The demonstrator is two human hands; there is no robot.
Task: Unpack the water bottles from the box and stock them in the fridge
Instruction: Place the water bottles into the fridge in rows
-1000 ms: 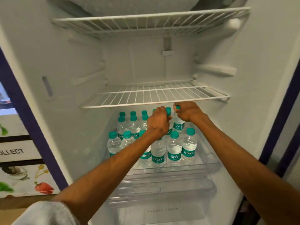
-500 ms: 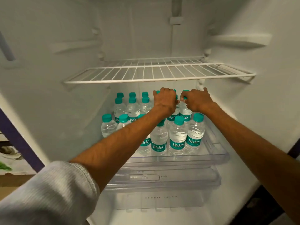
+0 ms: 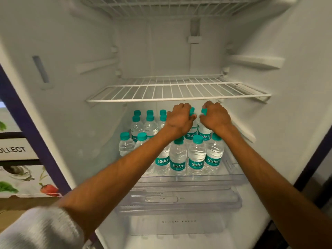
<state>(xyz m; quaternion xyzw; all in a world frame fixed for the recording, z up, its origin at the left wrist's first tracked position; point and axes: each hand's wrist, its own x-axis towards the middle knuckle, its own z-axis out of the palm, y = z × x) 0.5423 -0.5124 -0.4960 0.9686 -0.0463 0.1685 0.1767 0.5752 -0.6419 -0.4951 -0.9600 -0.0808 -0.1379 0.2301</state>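
Several small clear water bottles (image 3: 196, 155) with teal caps and teal labels stand in rows on the clear plastic shelf (image 3: 231, 177) low in the open fridge. My left hand (image 3: 179, 119) grips the capped top of one bottle (image 3: 190, 134) in a back row. Beside it my right hand (image 3: 215, 117) grips the cap of the neighbouring bottle (image 3: 204, 134). Both bottles stand upright among the others, just under the wire shelf. The box is not in view.
A white wire shelf (image 3: 177, 94) hangs bare just above my hands, and another wire shelf (image 3: 170, 8) sits at the top. A clear crisper drawer (image 3: 179, 221) lies below the bottles. The fridge's side walls (image 3: 71, 123) close in left and right.
The camera has pulled back and tilted up, showing more of the fridge. Both hands stay on the caps of the same two back-row bottles.
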